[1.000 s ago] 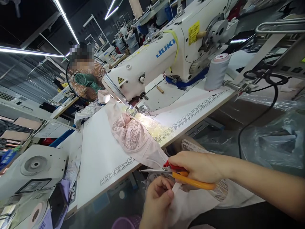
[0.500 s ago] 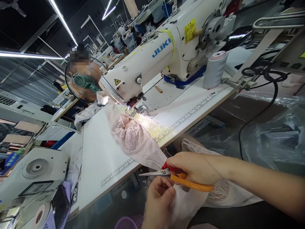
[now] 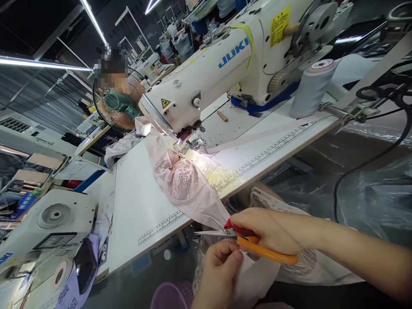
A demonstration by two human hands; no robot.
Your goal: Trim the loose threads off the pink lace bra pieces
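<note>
1. Right hand (image 3: pixel 273 231): grip clamped on orange-handled thread snips (image 3: pixel 254 246), blades just beside cloth.
2. Left hand (image 3: pixel 219 274): grip pinched on pale pink lace garment (image 3: pixel 186 189), which trailed off the white counter (image 3: pixel 135 210) edge.

Readable marks on the sewing machines and the table

We read the blue brand word "JUKI" on the arm of the white sewing machine (image 3: pixel 225 64). On its head we see a small yellow triangle warning sign (image 3: pixel 165 103), and further right a yellow label (image 3: pixel 278 26) with red print that is too small for us to read. Along the front edge of the white table (image 3: pixel 135 206) runs a printed ruler scale (image 3: pixel 257 161); its numbers are not legible. The machine at the lower left (image 3: pixel 48 227) carries blue letters at the picture's edge, which we cannot make out.
</note>
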